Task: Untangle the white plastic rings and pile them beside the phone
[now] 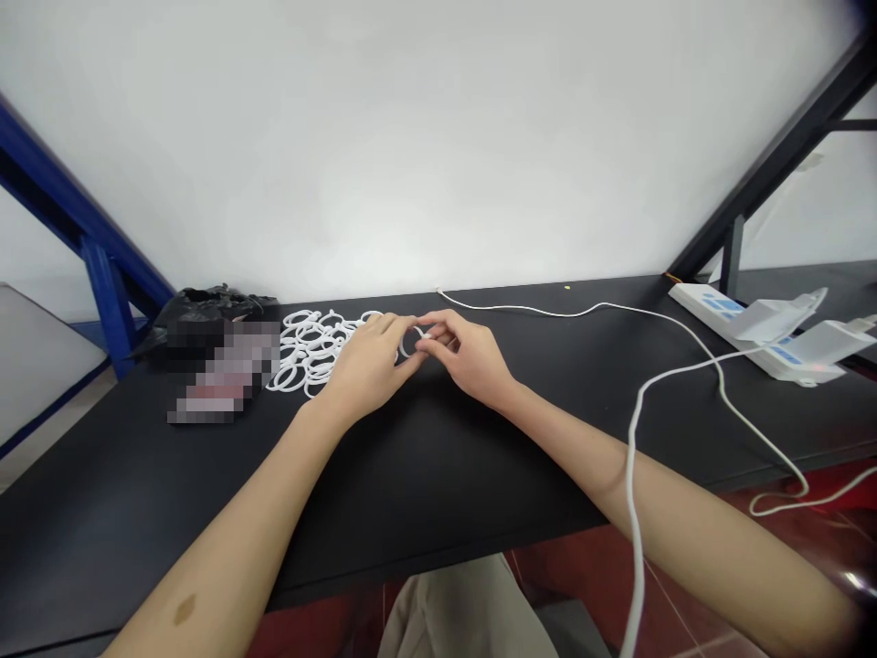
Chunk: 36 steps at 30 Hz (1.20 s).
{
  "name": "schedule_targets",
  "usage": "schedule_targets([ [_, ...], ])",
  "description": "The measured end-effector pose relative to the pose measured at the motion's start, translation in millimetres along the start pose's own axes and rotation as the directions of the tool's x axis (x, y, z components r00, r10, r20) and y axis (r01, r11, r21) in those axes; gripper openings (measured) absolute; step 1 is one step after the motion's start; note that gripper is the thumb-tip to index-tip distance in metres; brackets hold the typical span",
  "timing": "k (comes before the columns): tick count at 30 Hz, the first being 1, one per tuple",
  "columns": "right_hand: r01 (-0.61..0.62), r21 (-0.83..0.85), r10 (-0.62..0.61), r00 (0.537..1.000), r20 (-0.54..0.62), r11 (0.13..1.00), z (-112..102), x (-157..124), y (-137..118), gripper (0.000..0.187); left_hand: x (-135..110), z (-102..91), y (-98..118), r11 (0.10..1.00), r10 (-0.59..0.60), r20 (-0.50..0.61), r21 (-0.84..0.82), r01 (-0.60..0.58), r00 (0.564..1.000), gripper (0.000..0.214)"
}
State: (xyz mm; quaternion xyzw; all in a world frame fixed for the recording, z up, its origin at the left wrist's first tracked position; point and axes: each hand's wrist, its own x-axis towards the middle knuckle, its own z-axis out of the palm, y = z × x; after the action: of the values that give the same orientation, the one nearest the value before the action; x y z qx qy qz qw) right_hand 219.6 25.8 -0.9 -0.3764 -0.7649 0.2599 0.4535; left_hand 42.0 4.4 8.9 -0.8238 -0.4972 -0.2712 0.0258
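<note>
Between my two hands is a white ring (404, 344), small and partly covered by my fingers. My left hand (370, 361) grips its left side, thumb below and fingers above. On the other side my right hand (470, 352) pinches the ring's right edge with thumb and fingers. A loose heap of similar white plastic rings (301, 352) lies on the black table (438, 475), just left of my left hand and partly hidden behind it. Whether the held ring has a gap or clasp is too small to tell.
A crumpled black plastic bag (206, 302) and a pixelated item (226, 375) lie left of the rings. A white cable (534, 311) runs across the table and over my right forearm. At the right, a power strip (726, 320) holds white plugs. A white wall (438, 155) stands behind.
</note>
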Motion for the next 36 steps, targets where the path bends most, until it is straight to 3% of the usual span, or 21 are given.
schedule_targets([
  [5,-0.050,-0.074,0.048,0.999,-0.023,0.996,-0.5,0.9,6.2,0.023,0.4,-2.2,-3.3,0.994,-0.081,-0.057,0.071,0.085,0.995,0.036],
  [17,-0.061,-0.161,0.073,0.995,0.069,0.985,1.9,-1.0,4.9,0.014,1.2,-5.9,-4.0,0.935,-0.178,-0.086,0.296,0.195,0.980,0.031],
  [23,-0.078,-0.169,0.099,0.988,0.118,0.983,2.1,-2.3,4.3,0.013,-4.1,-5.9,-16.5,0.853,-0.260,-0.198,0.412,0.321,0.945,0.033],
  [28,-0.080,-0.225,0.117,0.981,0.154,0.971,1.8,-2.1,4.6,0.015,-8.3,-9.0,-33.1,0.812,-0.363,-0.253,0.386,0.438,0.897,0.039],
  [31,-0.059,-0.436,0.126,0.984,0.128,0.898,-0.8,-1.2,7.2,0.019,-4.7,-9.5,-29.6,0.868,-0.306,-0.235,0.328,0.372,0.923,0.040],
  [34,-0.069,-0.681,0.166,0.983,0.078,0.729,-5.7,0.0,11.5,0.030,-0.4,-2.9,-10.8,0.972,-0.119,-0.160,0.180,0.148,0.980,0.033],
  [36,-0.087,-0.759,0.219,0.973,0.074,0.645,-9.2,0.8,14.0,0.036,0.3,4.7,5.8,0.998,0.036,-0.036,0.056,-0.034,0.999,0.029],
])
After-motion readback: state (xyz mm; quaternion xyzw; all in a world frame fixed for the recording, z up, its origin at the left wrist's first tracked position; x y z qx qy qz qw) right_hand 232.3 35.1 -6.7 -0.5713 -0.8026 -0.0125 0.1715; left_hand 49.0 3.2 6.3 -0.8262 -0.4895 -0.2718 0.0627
